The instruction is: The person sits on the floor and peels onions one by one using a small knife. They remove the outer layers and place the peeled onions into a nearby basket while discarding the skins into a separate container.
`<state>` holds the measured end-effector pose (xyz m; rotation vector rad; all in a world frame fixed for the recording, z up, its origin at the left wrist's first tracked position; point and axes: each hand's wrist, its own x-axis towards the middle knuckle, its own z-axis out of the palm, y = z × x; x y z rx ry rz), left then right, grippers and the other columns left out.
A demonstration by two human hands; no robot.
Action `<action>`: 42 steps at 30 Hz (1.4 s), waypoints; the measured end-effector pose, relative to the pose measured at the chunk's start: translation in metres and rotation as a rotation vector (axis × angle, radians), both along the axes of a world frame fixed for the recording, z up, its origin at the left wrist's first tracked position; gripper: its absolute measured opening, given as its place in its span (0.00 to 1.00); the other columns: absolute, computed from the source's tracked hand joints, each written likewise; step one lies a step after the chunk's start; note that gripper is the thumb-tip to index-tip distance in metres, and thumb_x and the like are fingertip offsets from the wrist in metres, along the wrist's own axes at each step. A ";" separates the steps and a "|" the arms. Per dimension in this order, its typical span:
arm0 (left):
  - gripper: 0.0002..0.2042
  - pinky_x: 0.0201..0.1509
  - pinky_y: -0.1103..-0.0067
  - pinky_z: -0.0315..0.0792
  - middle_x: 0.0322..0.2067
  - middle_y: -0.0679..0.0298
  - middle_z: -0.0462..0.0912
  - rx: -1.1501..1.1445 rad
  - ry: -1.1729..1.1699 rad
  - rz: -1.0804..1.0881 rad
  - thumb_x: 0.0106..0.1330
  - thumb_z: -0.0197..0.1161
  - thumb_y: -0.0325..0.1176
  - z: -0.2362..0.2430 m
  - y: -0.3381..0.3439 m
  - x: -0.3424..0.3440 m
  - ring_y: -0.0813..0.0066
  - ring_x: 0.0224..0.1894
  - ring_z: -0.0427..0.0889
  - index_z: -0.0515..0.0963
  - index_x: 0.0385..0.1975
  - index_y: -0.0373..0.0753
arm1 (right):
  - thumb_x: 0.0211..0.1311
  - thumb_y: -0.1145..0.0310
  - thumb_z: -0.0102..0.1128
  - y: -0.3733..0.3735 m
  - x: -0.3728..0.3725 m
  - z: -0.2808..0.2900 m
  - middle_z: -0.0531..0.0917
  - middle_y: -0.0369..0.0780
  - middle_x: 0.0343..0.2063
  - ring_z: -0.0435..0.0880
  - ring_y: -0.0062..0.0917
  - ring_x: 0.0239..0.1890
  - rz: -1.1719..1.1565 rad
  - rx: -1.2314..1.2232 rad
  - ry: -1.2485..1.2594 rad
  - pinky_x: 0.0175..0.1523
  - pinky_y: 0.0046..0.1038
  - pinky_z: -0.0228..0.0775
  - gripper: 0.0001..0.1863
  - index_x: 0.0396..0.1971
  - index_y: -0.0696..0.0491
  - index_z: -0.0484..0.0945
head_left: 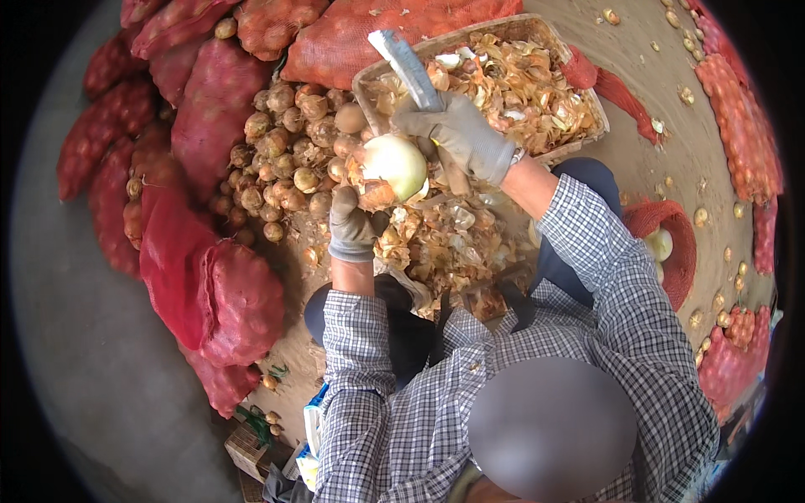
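At frame centre the gloved left hand (350, 226) cups a half-peeled onion (394, 163) from below, fingers curled around it. The gloved right hand (461, 134) has its fingers closed on a knife (408, 67), whose handle is hidden inside the glove. Loose skins bury the crate (537, 29) floor at upper right.

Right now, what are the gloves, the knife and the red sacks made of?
The gloves look like grey knitted fabric, matte, with ribbed cuffs. The knife blade seems metal: it is grey with a dull shine. The red sacks look like plastic mesh netting, since onions show through the weave.
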<state>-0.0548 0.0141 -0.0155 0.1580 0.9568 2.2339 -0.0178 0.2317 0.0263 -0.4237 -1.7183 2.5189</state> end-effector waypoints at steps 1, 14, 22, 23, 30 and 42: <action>0.50 0.68 0.49 0.67 0.66 0.54 0.68 -0.024 0.019 -0.007 0.47 0.77 0.60 0.002 0.000 0.001 0.50 0.66 0.69 0.62 0.69 0.42 | 0.62 0.63 0.70 0.000 0.000 0.004 0.84 0.37 0.33 0.80 0.18 0.27 -0.041 0.034 -0.103 0.29 0.21 0.75 0.17 0.45 0.58 0.81; 0.50 0.61 0.61 0.79 0.60 0.57 0.71 -0.007 0.119 0.071 0.43 0.84 0.47 0.008 0.003 -0.011 0.56 0.60 0.76 0.62 0.66 0.41 | 0.60 0.53 0.70 -0.009 0.017 -0.004 0.85 0.39 0.42 0.85 0.22 0.46 0.161 -0.425 -0.093 0.40 0.22 0.83 0.27 0.51 0.58 0.80; 0.40 0.67 0.63 0.71 0.56 0.58 0.78 0.032 0.164 0.055 0.58 0.73 0.52 0.002 -0.001 -0.004 0.62 0.57 0.80 0.66 0.64 0.34 | 0.61 0.70 0.70 -0.007 0.012 0.011 0.86 0.42 0.44 0.85 0.22 0.45 0.085 -0.090 0.042 0.53 0.24 0.78 0.22 0.54 0.61 0.77; 0.40 0.66 0.63 0.72 0.54 0.59 0.79 0.006 0.161 0.052 0.59 0.73 0.52 -0.001 -0.004 -0.005 0.62 0.56 0.80 0.66 0.65 0.34 | 0.61 0.71 0.69 -0.002 0.008 0.003 0.86 0.43 0.44 0.85 0.22 0.44 0.120 -0.177 0.122 0.52 0.23 0.78 0.22 0.54 0.61 0.77; 0.43 0.48 0.78 0.79 0.46 0.56 0.79 -0.311 0.146 -0.012 0.46 0.62 0.24 0.022 0.017 0.006 0.73 0.38 0.83 0.57 0.69 0.29 | 0.58 0.63 0.70 0.005 0.010 0.012 0.82 0.40 0.28 0.82 0.26 0.31 0.084 0.667 -0.028 0.37 0.27 0.74 0.12 0.32 0.57 0.81; 0.44 0.56 0.73 0.79 0.49 0.55 0.78 -0.224 0.108 0.081 0.42 0.61 0.25 0.022 0.004 0.000 0.66 0.48 0.82 0.59 0.68 0.29 | 0.71 0.53 0.54 0.012 0.017 0.020 0.85 0.47 0.28 0.85 0.40 0.30 0.169 0.906 -0.008 0.38 0.38 0.79 0.21 0.52 0.53 0.80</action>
